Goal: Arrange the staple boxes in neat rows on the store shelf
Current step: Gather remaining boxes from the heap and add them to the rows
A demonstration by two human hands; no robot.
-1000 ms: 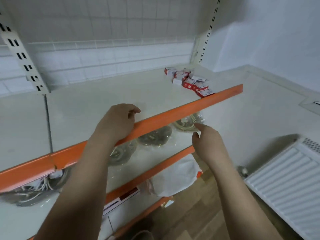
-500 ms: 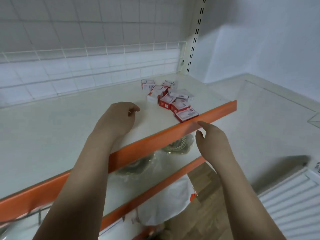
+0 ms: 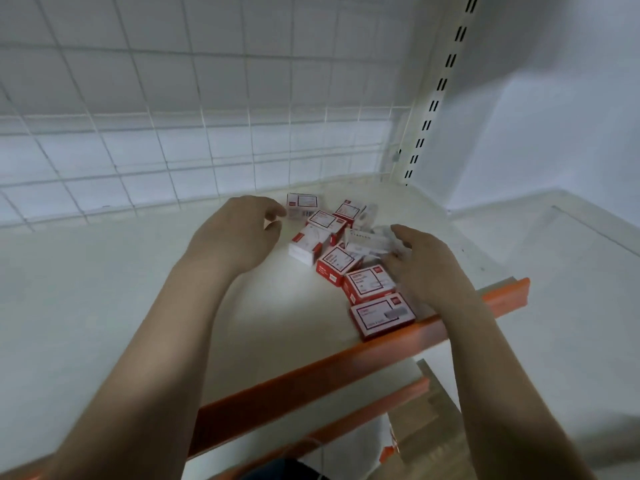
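A pale shelf (image 3: 104, 306) with an orange front lip (image 3: 311, 372) fills the middle of the frame, backed by a white wire grid (image 3: 173, 116) across the top. A loose heap of red-and-white staple boxes (image 3: 343, 258) lies right of center, near the lip. The left hand (image 3: 239, 233) hovers just left of the heap, fingers loosely curled, holding nothing. The right hand (image 3: 426, 265) rests at the heap's right edge, fingers relaxed. A slotted upright (image 3: 440, 88) stands upper right.
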